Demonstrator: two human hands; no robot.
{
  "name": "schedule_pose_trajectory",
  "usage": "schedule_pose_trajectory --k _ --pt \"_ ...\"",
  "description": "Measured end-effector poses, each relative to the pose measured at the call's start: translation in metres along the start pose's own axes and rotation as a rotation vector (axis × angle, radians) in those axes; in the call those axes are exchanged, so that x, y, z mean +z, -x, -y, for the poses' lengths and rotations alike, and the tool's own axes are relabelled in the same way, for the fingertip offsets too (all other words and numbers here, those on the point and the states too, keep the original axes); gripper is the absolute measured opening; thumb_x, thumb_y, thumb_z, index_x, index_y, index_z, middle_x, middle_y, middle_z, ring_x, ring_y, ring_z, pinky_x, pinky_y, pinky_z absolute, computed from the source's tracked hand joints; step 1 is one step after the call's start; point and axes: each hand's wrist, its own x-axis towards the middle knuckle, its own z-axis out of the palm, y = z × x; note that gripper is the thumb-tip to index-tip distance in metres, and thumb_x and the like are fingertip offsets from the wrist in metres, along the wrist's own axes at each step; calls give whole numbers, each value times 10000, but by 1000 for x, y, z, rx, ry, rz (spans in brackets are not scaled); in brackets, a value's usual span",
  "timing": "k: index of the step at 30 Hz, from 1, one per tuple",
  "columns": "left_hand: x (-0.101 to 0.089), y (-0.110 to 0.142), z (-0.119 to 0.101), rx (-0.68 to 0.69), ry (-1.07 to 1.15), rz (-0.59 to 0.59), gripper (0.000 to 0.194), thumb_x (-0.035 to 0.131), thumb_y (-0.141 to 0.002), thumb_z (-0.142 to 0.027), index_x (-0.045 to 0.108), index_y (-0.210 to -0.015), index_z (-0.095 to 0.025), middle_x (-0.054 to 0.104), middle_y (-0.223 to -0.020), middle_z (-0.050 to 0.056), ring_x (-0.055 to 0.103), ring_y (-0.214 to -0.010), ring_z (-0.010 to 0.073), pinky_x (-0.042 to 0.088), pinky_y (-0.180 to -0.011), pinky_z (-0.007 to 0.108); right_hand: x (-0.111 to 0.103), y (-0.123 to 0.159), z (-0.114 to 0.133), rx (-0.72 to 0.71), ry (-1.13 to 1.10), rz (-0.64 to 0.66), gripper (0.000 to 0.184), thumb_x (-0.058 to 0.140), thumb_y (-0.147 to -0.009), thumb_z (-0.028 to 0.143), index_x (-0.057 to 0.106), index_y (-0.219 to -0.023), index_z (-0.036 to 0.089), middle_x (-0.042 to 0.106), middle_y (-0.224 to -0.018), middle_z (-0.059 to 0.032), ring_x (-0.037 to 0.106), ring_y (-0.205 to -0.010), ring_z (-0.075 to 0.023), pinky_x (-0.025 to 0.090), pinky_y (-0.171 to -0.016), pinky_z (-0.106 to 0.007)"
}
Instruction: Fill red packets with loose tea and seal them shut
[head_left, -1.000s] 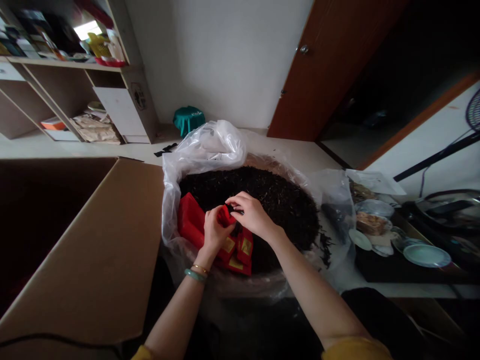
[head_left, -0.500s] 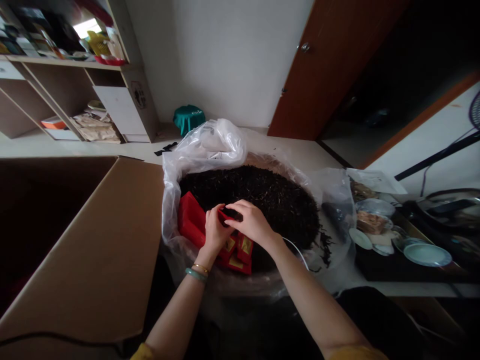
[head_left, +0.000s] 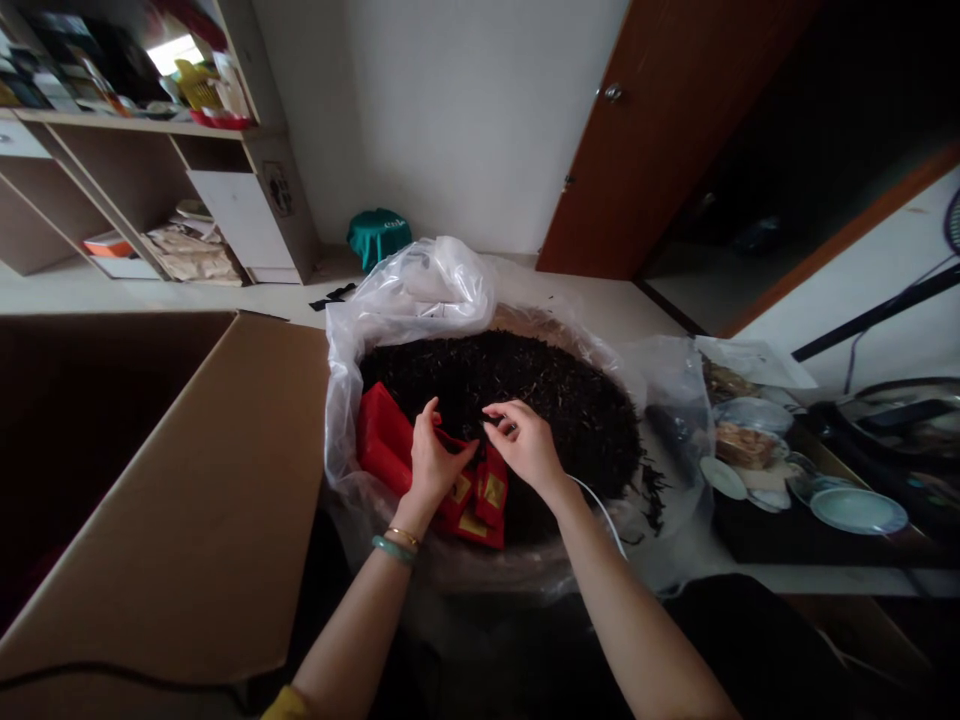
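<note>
My left hand (head_left: pixel 435 455) holds a small red packet (head_left: pixel 452 441) by its opened mouth, thumb and fingers spread along the rim. Just to the right, my right hand (head_left: pixel 525 445) is closed in a pinch, with a few dark tea leaves (head_left: pixel 491 420) showing at the fingertips. Both hands are over a heap of loose dark tea leaves (head_left: pixel 555 385) inside a clear plastic bag (head_left: pixel 341 370). Several red packets with gold labels (head_left: pixel 491 492) lie on the heap below the hands. A larger red bag (head_left: pixel 382 440) rests left of them, partly behind my left hand.
An open cardboard box (head_left: pixel 247 480) stands at the left. To the right, a dark tray (head_left: pixel 772 535) bears a pale green dish (head_left: pixel 859 508), a white lid (head_left: pixel 722 478) and a tub of brown pieces (head_left: pixel 746 445). A teal-covered bin (head_left: pixel 379 238) is by the wall.
My right hand has moved away from the packet's mouth, to the right, with dark leaves at its fingertips. My left hand stays at the packet, its fingers spread wider.
</note>
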Motion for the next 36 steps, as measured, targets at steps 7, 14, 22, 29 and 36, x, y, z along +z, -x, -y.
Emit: schedule_pose_trajectory --k 7,14,22,29,36 --pt "-1 3 7 59 -13 47 828 638 -620 -88 337 -1378 -234 567 -986 47 560 -910 208 462 -877 378 8 5 25 35 462 467 264 593 -844 339 654 -1068 214 605 -1039 -83 603 -954 -211 499 -821 -311" --pt "1 2 6 23 -59 148 814 662 -587 -93 382 -1346 -183 600 -980 63 558 -889 220 475 -836 381 6 3 17 57 466 490 201 557 -879 283 662 -1045 243 577 -1061 -54 623 -855 -153 482 -761 -260" --pt "-1 3 0 -3 10 185 863 688 -589 -107 327 -1368 -197 614 -1002 46 591 -901 192 479 -847 351 5 2 7 37 539 521 194 566 -882 363 696 -875 219 602 -965 -53 610 -837 -165 468 -693 -247" --pt "5 4 3 62 5 225 788 716 -632 -199 379 -1344 -165 569 -1229 141 530 -1150 275 419 -989 431 22 5 -11 -4 446 206 303 536 -895 371 707 -711 201 594 -930 -84 551 -946 -214 475 -834 -318" --pt "1 4 0 -55 165 318 591 624 -696 -168 472 -1267 -143 656 -1079 99 633 -930 208 504 -824 324 15 2 -4 -184 304 -43 206 660 -790 425 725 -799 231 550 -1030 -107 423 -1131 -297 393 -1001 -489"
